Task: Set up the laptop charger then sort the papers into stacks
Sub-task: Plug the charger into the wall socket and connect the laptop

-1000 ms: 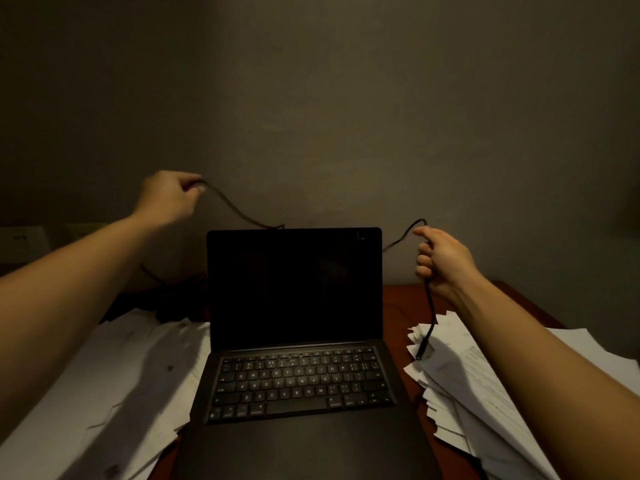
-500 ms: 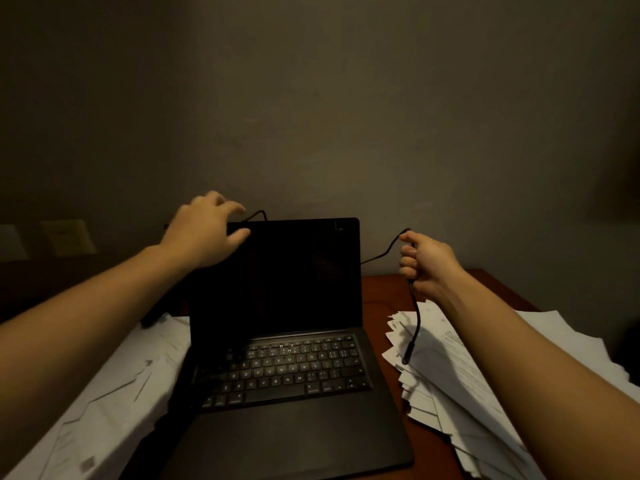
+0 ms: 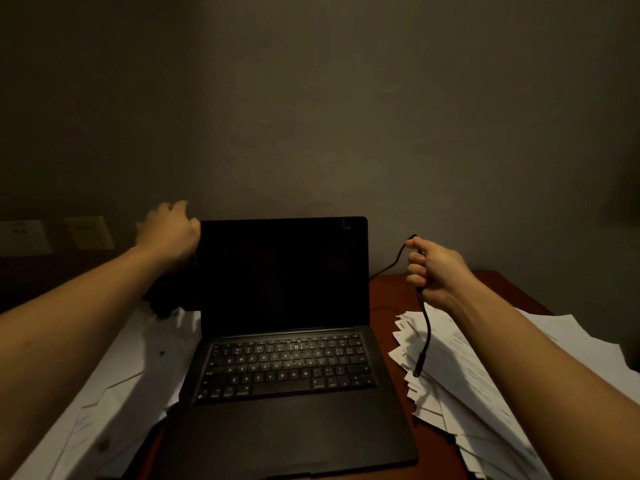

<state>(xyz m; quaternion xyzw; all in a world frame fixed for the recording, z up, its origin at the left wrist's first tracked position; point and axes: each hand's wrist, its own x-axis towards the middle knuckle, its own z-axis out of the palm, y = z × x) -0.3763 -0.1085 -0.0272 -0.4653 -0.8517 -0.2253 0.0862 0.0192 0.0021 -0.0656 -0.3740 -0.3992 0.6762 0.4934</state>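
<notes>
An open black laptop (image 3: pixel 284 341) with a dark screen stands in the middle of the reddish desk (image 3: pixel 388 296). My right hand (image 3: pixel 434 270) grips the black charger cable (image 3: pixel 426 327) to the right of the screen. Its plug end (image 3: pixel 418 370) hangs over the right pile of papers (image 3: pixel 485 382), and the rest runs behind the lid. My left hand (image 3: pixel 169 233) is at the lid's top left corner, its fingers curled and partly hidden; no cable shows in it. A second spread of papers (image 3: pixel 114 386) lies left of the laptop.
A dark, unclear object (image 3: pixel 162 301) sits behind the laptop's left side, under my left wrist. Two wall plates (image 3: pixel 20 237) (image 3: pixel 88 232) are on the dim wall at far left. The wall stands close behind the desk.
My left hand dropped from holding the cable up in the air to the lid's top left corner, and the cable near it is now out of sight. My right hand kept its grip.
</notes>
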